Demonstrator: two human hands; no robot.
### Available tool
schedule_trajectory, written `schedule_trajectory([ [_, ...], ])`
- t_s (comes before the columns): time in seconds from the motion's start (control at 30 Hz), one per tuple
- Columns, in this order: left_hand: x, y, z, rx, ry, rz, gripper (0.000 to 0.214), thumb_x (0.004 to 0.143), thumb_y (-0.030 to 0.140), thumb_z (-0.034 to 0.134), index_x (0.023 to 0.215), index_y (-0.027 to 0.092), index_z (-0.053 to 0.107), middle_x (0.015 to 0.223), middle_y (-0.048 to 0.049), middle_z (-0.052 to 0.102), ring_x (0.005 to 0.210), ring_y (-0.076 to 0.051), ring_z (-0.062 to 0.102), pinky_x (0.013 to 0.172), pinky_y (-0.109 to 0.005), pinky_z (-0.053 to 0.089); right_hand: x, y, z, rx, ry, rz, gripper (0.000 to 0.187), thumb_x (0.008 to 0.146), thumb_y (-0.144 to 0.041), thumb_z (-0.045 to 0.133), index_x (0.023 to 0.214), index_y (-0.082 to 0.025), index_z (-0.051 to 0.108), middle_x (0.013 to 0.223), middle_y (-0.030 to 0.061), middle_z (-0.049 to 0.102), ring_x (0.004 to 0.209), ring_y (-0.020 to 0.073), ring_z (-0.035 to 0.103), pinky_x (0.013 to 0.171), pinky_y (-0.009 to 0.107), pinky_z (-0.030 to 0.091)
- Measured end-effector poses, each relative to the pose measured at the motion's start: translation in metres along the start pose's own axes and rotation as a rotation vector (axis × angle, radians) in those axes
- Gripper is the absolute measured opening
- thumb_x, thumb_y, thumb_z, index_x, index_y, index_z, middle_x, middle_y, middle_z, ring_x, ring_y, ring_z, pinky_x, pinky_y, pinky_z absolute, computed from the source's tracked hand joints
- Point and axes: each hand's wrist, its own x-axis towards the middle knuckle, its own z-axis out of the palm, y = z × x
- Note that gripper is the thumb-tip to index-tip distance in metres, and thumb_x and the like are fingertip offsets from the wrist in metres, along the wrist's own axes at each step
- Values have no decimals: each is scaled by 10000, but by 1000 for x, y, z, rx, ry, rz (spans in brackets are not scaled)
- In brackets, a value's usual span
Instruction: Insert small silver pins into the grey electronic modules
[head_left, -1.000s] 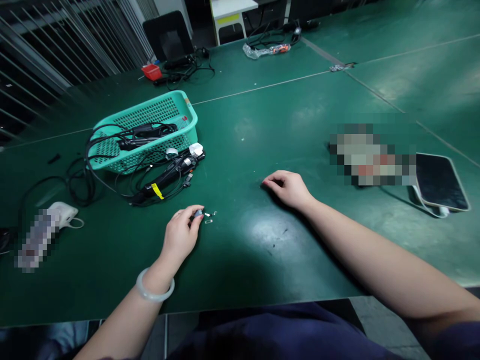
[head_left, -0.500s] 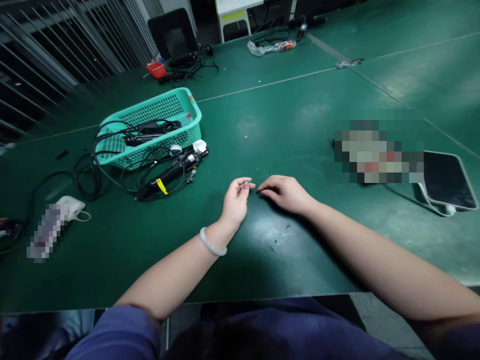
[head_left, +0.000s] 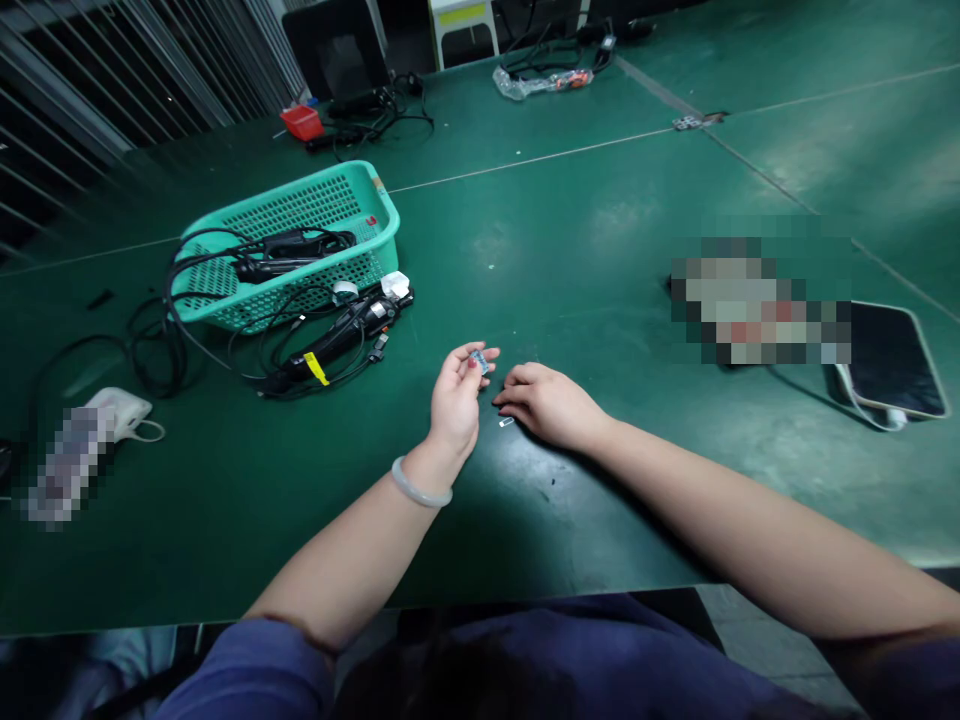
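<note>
In the head view, we see the turquoise basket point(head_left: 384, 252); to its right and nearer to us, the left hand point(head_left: 454, 402) pinches a small blue-grey piece point(head_left: 481, 362) between thumb and fingers. Farther right from the basket, the right hand point(head_left: 553, 403) rests half-curled on the green table point(head_left: 585, 260), beside a small white piece point(head_left: 505, 422); we cannot tell whether it grips something.

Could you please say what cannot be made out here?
Head view:
Small blue-grey piece: too tiny to identify, partly covered by the left hand.
Right hand: its curled pose hides whether it holds anything.
Pale grey-and-red object at right: masked by pixelation.
Dark object: cut off by the left edge.
</note>
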Motion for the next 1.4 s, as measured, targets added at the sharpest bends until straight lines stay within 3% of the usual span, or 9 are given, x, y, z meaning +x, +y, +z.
schedule_trajectory([
  [0.17, 6, -2, -2, -23, -40, -57, 124, 851, 180, 521, 969, 172, 560, 1048, -61, 664, 837, -87, 616, 792, -237, 460, 3, 3, -5, 138, 68, 91, 169, 846, -184, 566, 857, -197, 734, 870, 69, 708, 872, 199, 625, 846, 350, 487],
  [0.27, 7, -5, -3, -37, -80, -60, 125, 829, 182, 560, 951, 168, 585, 1039, -56, 650, 852, -101, 638, 851, -276, 482, 3, 8, -15, 433, 212, 300, 123, 800, -220, 610, 819, -213, 732, 847, 37, 729, 813, 176, 653, 825, 332, 500],
  [0.37, 5, -7, -3, -37, -133, -73, 153, 815, 196, 590, 962, 172, 626, 976, -42, 656, 823, -99, 644, 852, -285, 500, 4, 11, -21, 794, 259, 495, 175, 720, -301, 674, 838, -184, 729, 734, 27, 716, 650, 150, 628, 689, 306, 513],
  [0.47, 2, -9, -3, -17, -179, -91, 180, 785, 212, 636, 961, 177, 654, 948, -34, 673, 738, -81, 632, 810, -283, 518, 5, 10, -21, 992, 268, 574, 251, 656, -351, 719, 820, -162, 733, 644, 15, 679, 549, 113, 558, 593, 274, 481],
  [0.53, 0, -9, -2, -9, -200, -95, 201, 758, 224, 671, 953, 177, 664, 933, -35, 687, 719, -84, 629, 797, -290, 523, 5, 8, -19, 1035, 289, 592, 243, 640, -364, 734, 780, -166, 737, 649, 16, 677, 563, 110, 560, 612, 276, 482],
  [0.7, -3, -7, 0, -27, -224, -93, 220, 709, 230, 725, 918, 179, 682, 906, -38, 706, 739, -101, 641, 821, -311, 523, 5, 5, -14, 958, 357, 550, 239, 613, -404, 768, 698, -183, 731, 780, 43, 691, 748, 163, 625, 771, 322, 498],
  [0.9, -3, -7, 0, -62, -235, -110, 235, 671, 228, 760, 895, 185, 704, 913, -36, 719, 766, -104, 657, 827, -297, 528, 5, 7, -14, 853, 361, 510, 238, 635, -422, 753, 694, -193, 728, 770, 38, 660, 760, 169, 615, 796, 341, 490],
  [1.13, -3, -6, -1, -27, -258, -126, 287, 662, 279, 769, 929, 186, 719, 987, -59, 729, 820, -134, 674, 826, -302, 534, 4, 6, -18, 650, 385, 460, 217, 680, -419, 716, 703, -204, 736, 755, 40, 643, 737, 174, 602, 732, 340, 494],
  [1.4, -2, -8, -3, 28, -242, -113, 272, 653, 284, 772, 902, 185, 729, 903, -47, 738, 725, -111, 655, 778, -293, 544, 1, 1, -18, 473, 382, 423, 173, 736, -370, 686, 704, -205, 728, 733, 38, 643, 688, 161, 584, 636, 312, 471],
])
